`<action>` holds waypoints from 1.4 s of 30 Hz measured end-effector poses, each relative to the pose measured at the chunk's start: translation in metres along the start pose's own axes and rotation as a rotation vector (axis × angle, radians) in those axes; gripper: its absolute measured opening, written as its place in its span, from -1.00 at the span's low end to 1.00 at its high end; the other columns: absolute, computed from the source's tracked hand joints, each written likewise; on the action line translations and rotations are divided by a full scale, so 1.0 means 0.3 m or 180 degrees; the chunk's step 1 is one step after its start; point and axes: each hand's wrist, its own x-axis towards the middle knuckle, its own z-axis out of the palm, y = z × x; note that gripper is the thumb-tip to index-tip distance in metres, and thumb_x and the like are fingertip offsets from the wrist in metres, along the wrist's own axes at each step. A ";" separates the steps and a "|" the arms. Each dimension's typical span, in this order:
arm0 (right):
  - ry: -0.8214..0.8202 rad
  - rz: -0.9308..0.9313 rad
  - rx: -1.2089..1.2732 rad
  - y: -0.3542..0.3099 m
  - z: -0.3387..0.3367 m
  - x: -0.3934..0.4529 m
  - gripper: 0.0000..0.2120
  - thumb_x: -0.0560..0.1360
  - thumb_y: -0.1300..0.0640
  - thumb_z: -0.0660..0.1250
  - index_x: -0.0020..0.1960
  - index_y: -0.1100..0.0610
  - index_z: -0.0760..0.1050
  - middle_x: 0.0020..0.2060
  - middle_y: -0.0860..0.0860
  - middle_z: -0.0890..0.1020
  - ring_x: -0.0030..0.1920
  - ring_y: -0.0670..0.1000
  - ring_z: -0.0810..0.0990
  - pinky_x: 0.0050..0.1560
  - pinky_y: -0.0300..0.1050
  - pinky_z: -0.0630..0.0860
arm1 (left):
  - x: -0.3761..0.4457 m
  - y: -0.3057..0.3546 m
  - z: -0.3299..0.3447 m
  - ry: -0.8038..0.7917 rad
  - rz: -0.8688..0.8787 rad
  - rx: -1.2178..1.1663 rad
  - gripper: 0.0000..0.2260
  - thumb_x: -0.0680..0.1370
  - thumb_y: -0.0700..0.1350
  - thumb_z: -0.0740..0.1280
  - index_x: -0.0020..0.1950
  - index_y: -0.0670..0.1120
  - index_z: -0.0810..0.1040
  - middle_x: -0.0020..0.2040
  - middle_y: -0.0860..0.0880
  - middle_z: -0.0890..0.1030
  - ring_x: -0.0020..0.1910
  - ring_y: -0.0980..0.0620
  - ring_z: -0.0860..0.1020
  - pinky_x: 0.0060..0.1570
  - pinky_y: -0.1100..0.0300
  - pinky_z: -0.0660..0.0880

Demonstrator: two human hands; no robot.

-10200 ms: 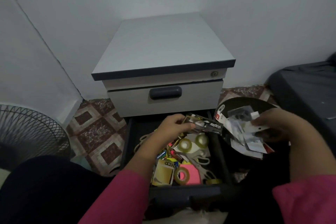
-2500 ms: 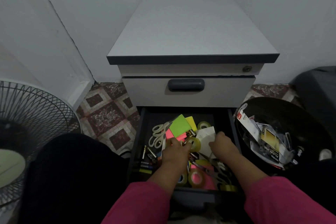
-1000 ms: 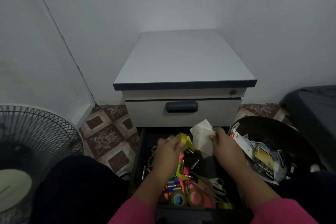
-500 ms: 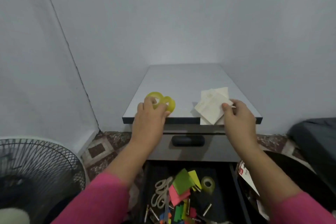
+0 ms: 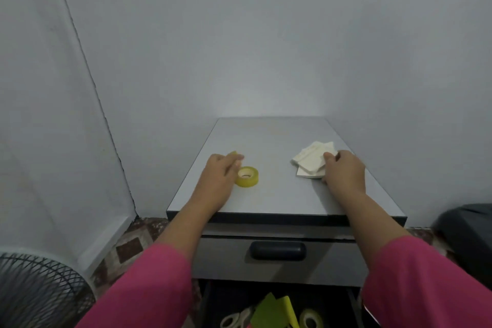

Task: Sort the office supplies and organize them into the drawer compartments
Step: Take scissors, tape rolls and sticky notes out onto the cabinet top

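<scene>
Nearest, at the bottom edge, we see the open drawer (image 5: 213,301) with scissors (image 5: 234,320), green notes (image 5: 269,314), yellow notes (image 5: 290,311) and a tape roll (image 5: 311,319) lying loose in it; we cannot tell compartments from here. A fan (image 5: 37,290) sits low left on the tiled floor (image 5: 127,245), a dark object (image 5: 468,237) low right. Above the open drawer is a shut drawer with a dark handle (image 5: 277,250). Pink sleeves (image 5: 149,285) reach up over the cabinet top (image 5: 271,194). Our left hand (image 5: 218,176) lies on the top's left side, fingers bent over a second yellow roll (image 5: 234,153) that is mostly hidden beneath them; we cannot tell whether it grips that roll. Another yellow roll (image 5: 247,176) lies flat just right of this hand, touching its fingers. Our right hand (image 5: 344,170) is on the right side, fingers and thumb pinching the edge of a white paper stack (image 5: 310,160) resting on the top. Far behind are grey walls (image 5: 266,34).
</scene>
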 end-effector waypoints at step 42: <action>-0.0304 -0.1151 -0.1417 -0.002 0.110 0.073 -0.80 0.55 0.16 0.20 0.09 0.16 0.54 0.03 0.12 0.51 0.03 0.14 0.49 -0.07 -0.09 0.39 | 0.109 -0.049 0.048 -0.0001 -0.0158 0.0923 -0.70 0.56 0.17 0.25 0.24 0.13 0.54 0.22 0.03 0.48 0.19 -0.01 0.42 0.15 0.05 0.43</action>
